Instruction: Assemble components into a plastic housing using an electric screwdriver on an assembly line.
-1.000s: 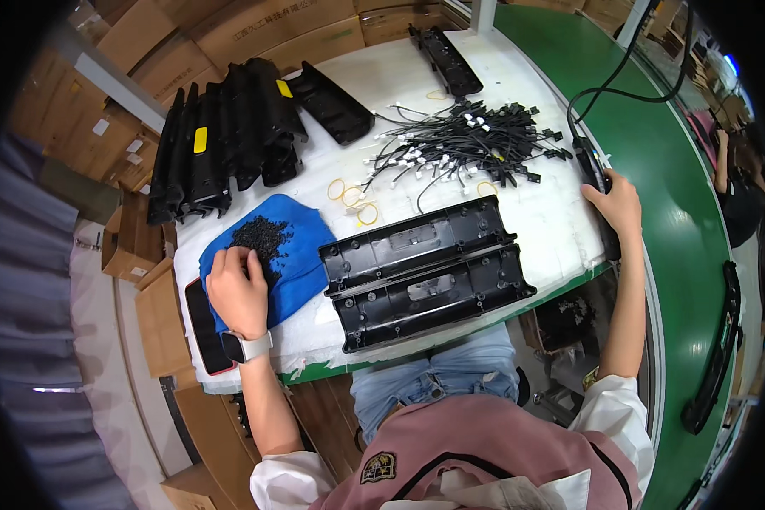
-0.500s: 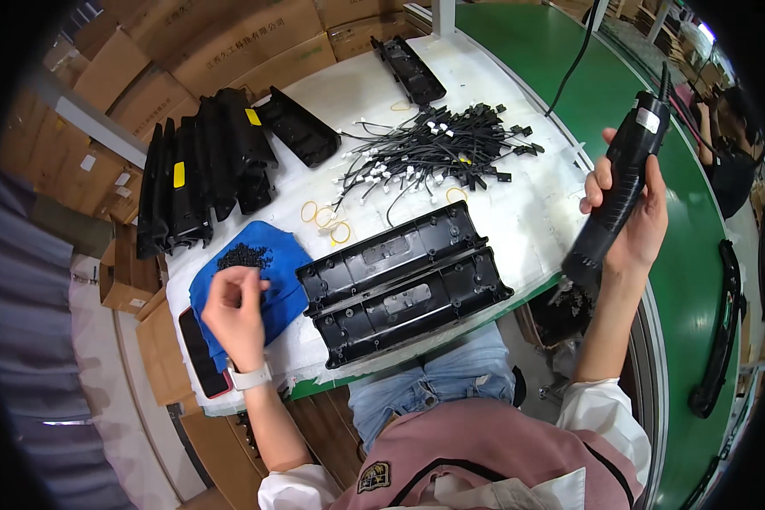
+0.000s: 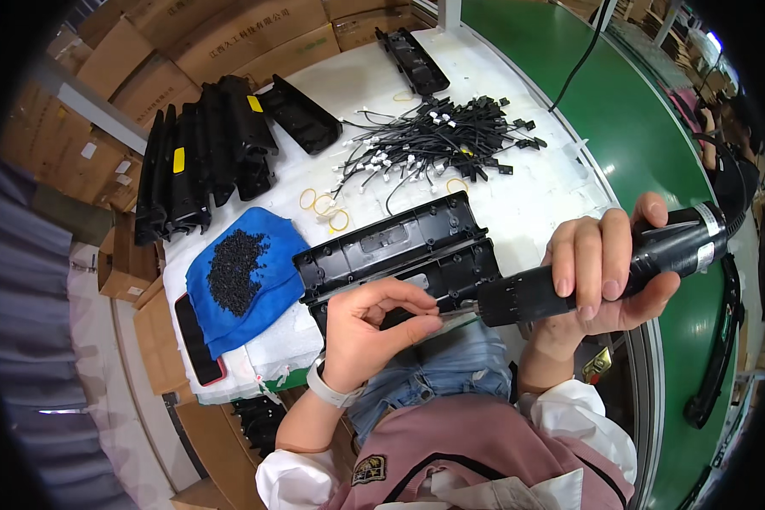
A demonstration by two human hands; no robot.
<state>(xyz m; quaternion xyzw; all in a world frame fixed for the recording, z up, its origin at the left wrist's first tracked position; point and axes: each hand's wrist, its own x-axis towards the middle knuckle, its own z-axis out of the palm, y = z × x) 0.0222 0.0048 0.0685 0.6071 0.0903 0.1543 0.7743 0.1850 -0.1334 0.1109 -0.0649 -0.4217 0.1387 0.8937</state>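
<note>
My right hand (image 3: 603, 263) is wrapped round a black electric screwdriver (image 3: 527, 296), which lies almost level with its bit pointing left. At the bit's tip, my left hand (image 3: 370, 327) pinches a tiny dark screw between thumb and forefinger; the fingers mostly hide it. Beneath the hands lie two long black plastic housing shells (image 3: 387, 242), hollow side up, the nearer one partly covered by my hands and the tool. To the left, a heap of small black screws (image 3: 236, 270) rests on a blue cloth (image 3: 204, 327).
A pile of black cables with white connectors (image 3: 442, 140) lies beyond the shells, near several yellow rubber bands (image 3: 323, 204). Stacked black shells (image 3: 200, 161) stand far left. A phone (image 3: 197, 340) lies by the cloth. A green conveyor belt (image 3: 637, 127) runs along the right, with another person beyond.
My left hand has moved right from the screw heap to the screwdriver's tip. My right hand has lowered the screwdriver and turned it from steep to nearly level, over the shells' right end.
</note>
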